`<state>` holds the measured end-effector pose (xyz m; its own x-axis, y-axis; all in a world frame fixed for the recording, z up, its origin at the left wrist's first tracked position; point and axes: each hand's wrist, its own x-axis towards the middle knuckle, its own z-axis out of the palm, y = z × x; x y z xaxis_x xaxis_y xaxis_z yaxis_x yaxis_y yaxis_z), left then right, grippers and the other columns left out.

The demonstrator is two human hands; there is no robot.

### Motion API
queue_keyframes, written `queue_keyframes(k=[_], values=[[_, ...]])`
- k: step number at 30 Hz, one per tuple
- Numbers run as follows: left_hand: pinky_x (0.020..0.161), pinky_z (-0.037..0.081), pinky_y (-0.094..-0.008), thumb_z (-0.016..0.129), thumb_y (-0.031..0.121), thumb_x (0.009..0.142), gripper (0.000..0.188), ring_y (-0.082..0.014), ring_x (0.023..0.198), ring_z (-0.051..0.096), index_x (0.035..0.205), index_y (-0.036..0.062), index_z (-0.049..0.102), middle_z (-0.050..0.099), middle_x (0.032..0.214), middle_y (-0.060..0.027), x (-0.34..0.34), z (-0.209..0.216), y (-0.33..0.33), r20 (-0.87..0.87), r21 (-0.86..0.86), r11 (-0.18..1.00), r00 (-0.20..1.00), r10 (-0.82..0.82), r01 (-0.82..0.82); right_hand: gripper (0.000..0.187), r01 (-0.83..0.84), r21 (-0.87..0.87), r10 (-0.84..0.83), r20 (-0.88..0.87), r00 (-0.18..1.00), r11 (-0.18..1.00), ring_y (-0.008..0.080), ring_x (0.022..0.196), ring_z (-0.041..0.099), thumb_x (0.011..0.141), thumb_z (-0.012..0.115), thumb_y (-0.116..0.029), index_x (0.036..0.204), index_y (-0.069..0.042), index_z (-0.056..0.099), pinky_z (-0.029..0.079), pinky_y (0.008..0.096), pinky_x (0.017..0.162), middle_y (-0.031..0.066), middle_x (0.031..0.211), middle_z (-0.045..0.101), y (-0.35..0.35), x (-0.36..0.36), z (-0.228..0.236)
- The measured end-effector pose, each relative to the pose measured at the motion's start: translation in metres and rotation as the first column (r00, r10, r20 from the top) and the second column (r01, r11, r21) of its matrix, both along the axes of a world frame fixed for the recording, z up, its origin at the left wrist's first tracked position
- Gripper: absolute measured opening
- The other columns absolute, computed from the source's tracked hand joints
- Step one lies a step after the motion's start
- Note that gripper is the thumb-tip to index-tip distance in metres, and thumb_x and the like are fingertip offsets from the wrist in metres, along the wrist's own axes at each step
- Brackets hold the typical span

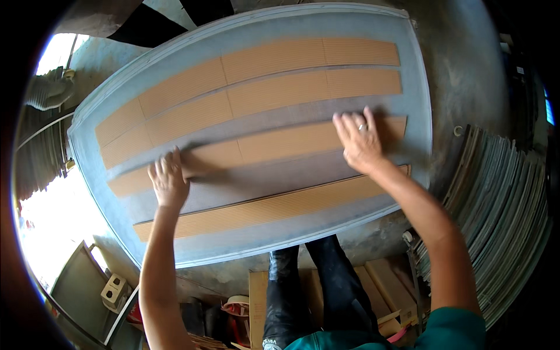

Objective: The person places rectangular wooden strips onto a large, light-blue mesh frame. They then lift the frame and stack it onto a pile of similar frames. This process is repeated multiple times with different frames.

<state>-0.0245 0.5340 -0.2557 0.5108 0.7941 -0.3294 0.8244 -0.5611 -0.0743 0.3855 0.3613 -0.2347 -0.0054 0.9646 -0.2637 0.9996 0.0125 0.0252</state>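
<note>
A long tan cardboard strip (280, 143) lies crosswise on a large pale blue-grey framed panel (204, 252), under both my hands. Toward its left end rests my left hand (169, 178), fingers stretched out and reaching the strip's far edge. My right hand (360, 140), with a ring on one finger, lies over the right part, fingers spread past that same edge. Neither hand visibly grips the strip. Two ribbed cardboard strips (274, 58) lie side by side farther back. Another ribbed strip (274, 204) runs along the near side, apart from the one I touch.
Many thin sheets (496, 221) stand stacked on edge at the right. Flat cardboard (379, 286) lies by my legs below the panel. At the lower left are a beige block with holes (115, 290) and a metal frame. A flexible duct (49, 92) hangs at the far left.
</note>
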Motion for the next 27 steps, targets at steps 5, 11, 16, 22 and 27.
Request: queue_keyframes(k=[5, 11, 16, 22, 27], values=[[0.11, 0.013, -0.0533, 0.063, -0.003, 0.063, 0.078, -0.0277, 0.132, 0.028, 0.135, 0.0073, 0.034, 0.034, 0.139, -0.0124, 0.026, -0.004, 0.057, -0.01, 0.229, 0.96, 0.986, -0.165, 0.163, 0.066, -0.034, 0.104, 0.031, 0.032, 0.999, 0.994, 0.0303, 0.122, 0.038, 0.068, 0.058, 0.004, 0.131, -0.004, 0.038, 0.02, 0.0489, 0.109, 0.0146, 0.132, 0.038, 0.06, 0.022, -0.005], [0.108, 0.02, -0.0517, 0.074, 0.013, 0.062, 0.08, -0.027, 0.124, 0.036, 0.133, 0.0116, 0.037, 0.039, 0.13, -0.0131, 0.019, 0.002, 0.079, -0.068, 0.28, 0.958, 0.996, -0.051, 0.069, 0.065, -0.058, 0.253, 0.033, 0.104, 0.994, 0.966, 0.0304, 0.113, 0.044, 0.068, 0.059, 0.004, 0.129, -0.005, 0.039, 0.024, 0.0489, 0.108, 0.0145, 0.122, 0.043, 0.088, 0.044, -0.004], [0.109, 0.017, -0.051, 0.063, 0.009, 0.074, 0.064, -0.0288, 0.129, 0.033, 0.133, 0.0085, 0.038, 0.038, 0.137, -0.0123, 0.04, -0.014, 0.127, 0.015, 0.243, 0.969, 0.999, -0.05, 0.045, 0.065, -0.041, 0.31, 0.028, 0.046, 0.999, 0.95, 0.0271, 0.112, 0.045, 0.066, 0.062, 0.003, 0.126, -0.005, 0.038, 0.026, 0.0467, 0.107, 0.011, 0.12, 0.045, 0.128, 0.066, -0.037], [0.11, 0.017, -0.0517, 0.06, 0.008, 0.072, 0.062, -0.0309, 0.116, 0.045, 0.13, -0.0001, 0.038, 0.05, 0.117, -0.0194, -0.034, 0.018, 0.02, 0.093, 0.175, 0.964, 0.972, -0.217, 0.199, 0.065, -0.141, 0.126, 0.152, -0.084, 0.985, 0.982, 0.0309, 0.112, 0.044, 0.067, 0.059, -0.002, 0.129, 0.001, 0.039, 0.02, 0.0521, 0.108, 0.0147, 0.118, 0.046, 0.011, 0.022, 0.024], [0.109, 0.014, -0.0585, 0.056, 0.003, 0.061, 0.062, -0.0341, 0.114, 0.044, 0.121, -0.0009, 0.042, 0.046, 0.117, -0.0185, -0.078, 0.051, -0.116, 0.111, -0.203, 0.967, 0.984, -0.136, 0.156, 0.052, -0.111, -0.254, 0.062, -0.192, 0.979, 0.961, 0.0318, 0.118, 0.043, 0.081, 0.048, -0.006, 0.131, 0.003, 0.039, 0.015, 0.0593, 0.107, 0.0196, 0.126, 0.043, -0.109, -0.019, 0.057]])
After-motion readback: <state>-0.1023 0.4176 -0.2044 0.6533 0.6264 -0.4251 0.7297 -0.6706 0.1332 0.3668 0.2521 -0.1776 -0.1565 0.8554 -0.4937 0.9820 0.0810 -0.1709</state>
